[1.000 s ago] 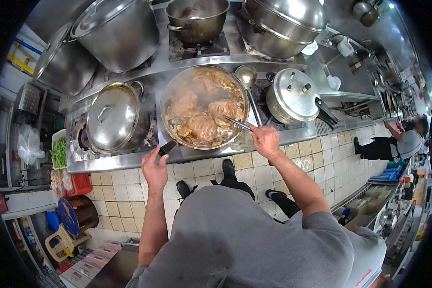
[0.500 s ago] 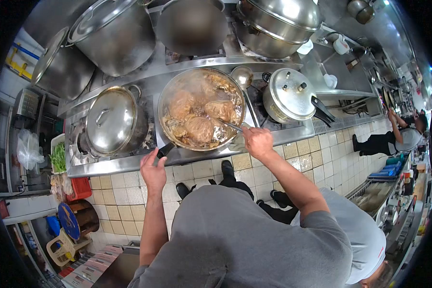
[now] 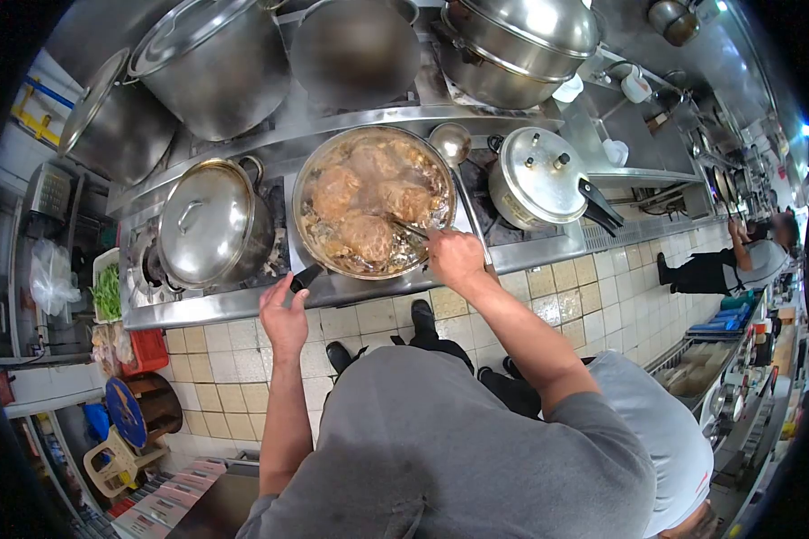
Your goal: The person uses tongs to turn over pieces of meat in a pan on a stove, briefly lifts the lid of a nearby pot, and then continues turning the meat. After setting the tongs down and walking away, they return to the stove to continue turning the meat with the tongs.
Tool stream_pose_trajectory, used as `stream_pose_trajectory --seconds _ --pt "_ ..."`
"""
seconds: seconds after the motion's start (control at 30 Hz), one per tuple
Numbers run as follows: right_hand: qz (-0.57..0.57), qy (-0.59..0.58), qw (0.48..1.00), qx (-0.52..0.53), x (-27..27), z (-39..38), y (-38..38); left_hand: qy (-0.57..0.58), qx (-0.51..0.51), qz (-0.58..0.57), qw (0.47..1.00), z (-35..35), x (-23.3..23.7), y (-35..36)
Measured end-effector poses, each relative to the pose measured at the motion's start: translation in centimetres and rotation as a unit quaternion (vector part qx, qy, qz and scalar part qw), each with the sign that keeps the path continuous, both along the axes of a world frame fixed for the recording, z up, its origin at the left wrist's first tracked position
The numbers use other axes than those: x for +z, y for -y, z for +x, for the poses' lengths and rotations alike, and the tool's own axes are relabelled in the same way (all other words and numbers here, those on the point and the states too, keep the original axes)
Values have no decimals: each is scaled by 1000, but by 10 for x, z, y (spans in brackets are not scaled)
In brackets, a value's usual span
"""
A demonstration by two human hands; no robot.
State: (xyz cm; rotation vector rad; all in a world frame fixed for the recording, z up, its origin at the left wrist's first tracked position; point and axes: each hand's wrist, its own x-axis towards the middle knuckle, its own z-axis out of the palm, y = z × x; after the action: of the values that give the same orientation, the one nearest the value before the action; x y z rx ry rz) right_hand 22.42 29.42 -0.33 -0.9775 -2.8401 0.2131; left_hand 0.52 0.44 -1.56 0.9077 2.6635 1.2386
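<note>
A wide pan (image 3: 298, 225) of bubbling brown broth stands on the stove, with several large chunks of browned meat (image 3: 366, 239) in it. Thumb and fingers of my left hand (image 3: 283, 316) are closed around the end of its black handle (image 3: 307, 276). At the pan's right rim my right hand (image 3: 457, 257) grips a thin metal utensil (image 3: 412, 230). The utensil slants into the broth between the lower and right chunks; its tip is hidden there, so I cannot tell its exact kind.
A ladle (image 3: 450, 142) lies right of the pan, beside a pressure cooker (image 3: 541, 175). Left of it stands a lidded pot (image 3: 208, 225). Large pots (image 3: 211, 76) line the back. One co-worker (image 3: 661, 431) is close at my right; another person (image 3: 760, 256) stands farther off.
My right hand has moved left, over the pan's rim, pushing the utensil further in among the meat. My left hand stays at the handle.
</note>
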Motion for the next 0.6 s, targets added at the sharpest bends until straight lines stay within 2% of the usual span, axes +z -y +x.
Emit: stream_pose_trajectory --seconds 0.13,0.23,0.33,0.4,0.43,0.47,0.53,0.6 --pt "-84 -31 995 -47 25 -5 4 -4 -3 -8 1000 -3 -3 2" --pt "-159 -81 977 -119 53 9 2 -11 -11 -3 1000 -4 -6 5" --pt "-157 -110 970 -148 61 26 -14 -18 -4 -5 1000 -1 -5 2" --pt "-171 -140 958 -181 53 29 -35 -10 -6 33 999 -3 -9 3" --pt "-192 -170 952 -165 38 31 -51 -32 0 15 999 -2 -3 3" --pt "-184 -163 958 -148 26 30 -65 -23 4 13 1000 -6 -13 5" --pt "-259 -134 943 -160 15 28 -81 -22 3 -14 1000 -7 -7 5" --pt "-288 -143 931 -173 2 25 -87 -16 -1 -15 1000 -6 0 2"
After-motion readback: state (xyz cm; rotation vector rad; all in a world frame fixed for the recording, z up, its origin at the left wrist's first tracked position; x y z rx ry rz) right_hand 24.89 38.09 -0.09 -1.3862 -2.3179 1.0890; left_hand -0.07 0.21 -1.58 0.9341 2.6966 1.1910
